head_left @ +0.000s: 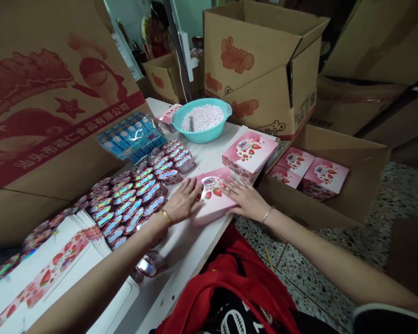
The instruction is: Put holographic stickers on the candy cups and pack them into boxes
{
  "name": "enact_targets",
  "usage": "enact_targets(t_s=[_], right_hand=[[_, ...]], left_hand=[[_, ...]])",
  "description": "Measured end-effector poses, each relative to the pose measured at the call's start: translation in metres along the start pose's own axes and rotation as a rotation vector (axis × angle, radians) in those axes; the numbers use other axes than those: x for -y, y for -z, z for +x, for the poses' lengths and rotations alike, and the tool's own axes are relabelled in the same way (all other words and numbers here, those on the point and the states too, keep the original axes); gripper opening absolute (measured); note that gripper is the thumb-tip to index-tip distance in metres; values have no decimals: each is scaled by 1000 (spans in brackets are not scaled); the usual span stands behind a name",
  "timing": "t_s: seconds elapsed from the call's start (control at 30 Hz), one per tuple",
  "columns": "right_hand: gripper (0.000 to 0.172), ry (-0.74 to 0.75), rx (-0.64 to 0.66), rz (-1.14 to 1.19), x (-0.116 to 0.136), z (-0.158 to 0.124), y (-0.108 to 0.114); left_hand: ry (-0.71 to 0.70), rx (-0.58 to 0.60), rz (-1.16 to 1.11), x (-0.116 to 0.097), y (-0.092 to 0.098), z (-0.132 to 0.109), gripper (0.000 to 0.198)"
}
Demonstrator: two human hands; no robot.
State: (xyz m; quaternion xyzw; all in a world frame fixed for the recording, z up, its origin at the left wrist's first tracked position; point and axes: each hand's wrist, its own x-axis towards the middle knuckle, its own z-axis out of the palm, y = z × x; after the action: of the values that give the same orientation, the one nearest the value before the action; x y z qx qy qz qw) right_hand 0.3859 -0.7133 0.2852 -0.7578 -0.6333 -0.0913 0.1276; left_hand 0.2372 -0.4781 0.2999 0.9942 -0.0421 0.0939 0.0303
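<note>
A pink and white box with strawberries printed on it (212, 204) lies on the white table in front of me. My left hand (183, 200) rests flat on its left side, fingers stretched out over the top. From the right, my right hand (247, 200) lies on the box's other side with its fingers spread. Just behind stands a second strawberry box (249, 150), touched by neither hand. Left of my left hand are rows of small round cups with shiny foil lids (132, 208).
A turquoise basin (202, 137) of small white pieces stands at the back. An open carton (329, 218) at the right holds several strawberry boxes. Flat printed sheets (73, 273) lie front left. Large cartons (257, 69) stand behind, and another (55, 102) at the left.
</note>
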Motion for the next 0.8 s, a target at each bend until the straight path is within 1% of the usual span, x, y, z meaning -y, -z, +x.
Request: enact_targets(t_s=[0.03,0.07,0.1,0.17,0.23,0.3,0.33,0.4,0.47,0.63,0.8], right_hand=[[79,-7,-26,-14,2,0,-4],[78,-7,-47,-11,3,0,-8],[79,0,-65,11,2,0,-10],[88,-3,-119,116,0,-4,-11],[97,-76,-233,277,-2,-14,-11],[98,-178,-341,438,-1,-25,-12],[96,-220,-370,499,1,-31,-14],[93,-272,-379,575,7,-38,-18],[93,-322,-374,596,14,-39,-23],[97,-447,-380,532,25,-33,-24],[99,-450,-313,470,25,-35,-17]], left_hand=[[-27,-11,-7,-13,-6,-2,79],[-42,-22,-17,-25,-11,-3,86],[-38,-34,-28,-37,-16,-3,88],[22,-69,-53,-53,-18,-1,76],[83,-108,-90,-59,-10,2,64],[83,-132,-140,-58,6,4,63],[76,-141,-160,-56,15,4,63],[70,-141,-169,-53,30,4,63],[92,-127,-142,-53,37,3,62],[186,-116,-75,-60,32,-2,61],[253,-111,11,-75,27,0,60]])
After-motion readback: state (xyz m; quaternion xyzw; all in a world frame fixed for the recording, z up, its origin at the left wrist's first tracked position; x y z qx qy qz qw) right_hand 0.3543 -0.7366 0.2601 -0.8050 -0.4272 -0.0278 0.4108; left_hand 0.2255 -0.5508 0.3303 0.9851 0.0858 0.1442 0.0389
